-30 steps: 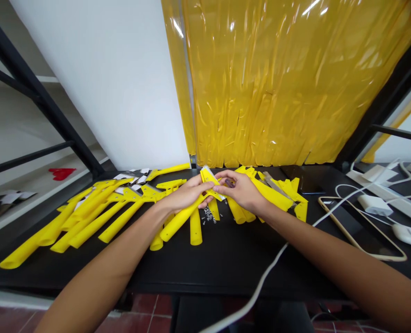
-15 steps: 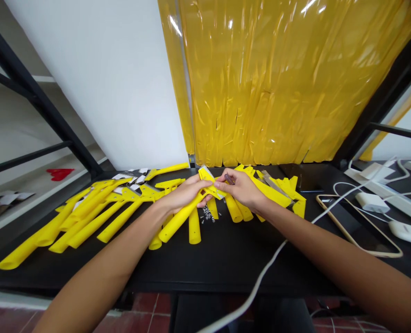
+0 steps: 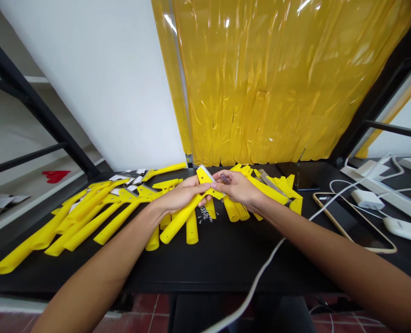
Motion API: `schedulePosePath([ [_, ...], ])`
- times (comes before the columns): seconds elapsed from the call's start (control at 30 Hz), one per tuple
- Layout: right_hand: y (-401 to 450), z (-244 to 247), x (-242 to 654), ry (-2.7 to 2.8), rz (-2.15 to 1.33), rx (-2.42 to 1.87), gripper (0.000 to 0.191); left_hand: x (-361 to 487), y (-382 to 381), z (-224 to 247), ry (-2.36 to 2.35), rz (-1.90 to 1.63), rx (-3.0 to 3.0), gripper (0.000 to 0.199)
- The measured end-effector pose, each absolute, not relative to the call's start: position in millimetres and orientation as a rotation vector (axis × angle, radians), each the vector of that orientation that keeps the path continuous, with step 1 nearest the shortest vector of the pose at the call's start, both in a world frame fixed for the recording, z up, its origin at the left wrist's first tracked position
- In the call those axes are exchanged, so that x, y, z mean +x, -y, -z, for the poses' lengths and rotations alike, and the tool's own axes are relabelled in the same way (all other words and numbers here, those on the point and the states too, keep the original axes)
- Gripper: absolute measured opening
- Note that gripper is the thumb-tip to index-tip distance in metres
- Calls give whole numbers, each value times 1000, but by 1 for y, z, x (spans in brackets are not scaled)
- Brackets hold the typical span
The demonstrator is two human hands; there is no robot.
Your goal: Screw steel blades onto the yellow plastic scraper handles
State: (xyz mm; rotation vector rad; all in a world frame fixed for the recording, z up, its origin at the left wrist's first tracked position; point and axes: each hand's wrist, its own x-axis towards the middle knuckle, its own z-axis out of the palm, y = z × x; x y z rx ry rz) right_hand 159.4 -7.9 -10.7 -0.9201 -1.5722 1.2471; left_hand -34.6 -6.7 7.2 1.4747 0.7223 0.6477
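Observation:
A yellow scraper with a tubular handle and a metal edge is held over the table, its handle slanting down toward me. My left hand is wrapped round its neck. My right hand is closed at the scraper's head, thumb and finger pressed on it, with a dark slim tool partly hidden in its fingers. Small metal screws lie in a heap just below the hands. Several more yellow scrapers are spread on the left, and yellow parts lie on the right.
On the right of the black table lie a phone, a white charger and a power strip. A white cable crosses the front edge. Yellow plastic strips hang behind, beside a white panel.
The held scraper's head has turned slightly, and my right fingers have shifted on it, the dark tool showing less. The whole view has moved a little.

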Motion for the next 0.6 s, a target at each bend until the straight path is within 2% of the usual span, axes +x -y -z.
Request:
schedulePosePath([
  [0.23,7,12,157,1564,-1196,-927,18,-29,10,-9,-742,-721,1453,17],
  [0.37,2,8,166,1571,-1034,-1040,16,-33,2,-11,-824,-856,1517,14],
  [0.6,1,12,184,2390,-430,-1187,6,-46,-11,-13,-972,-899,1346,12],
])
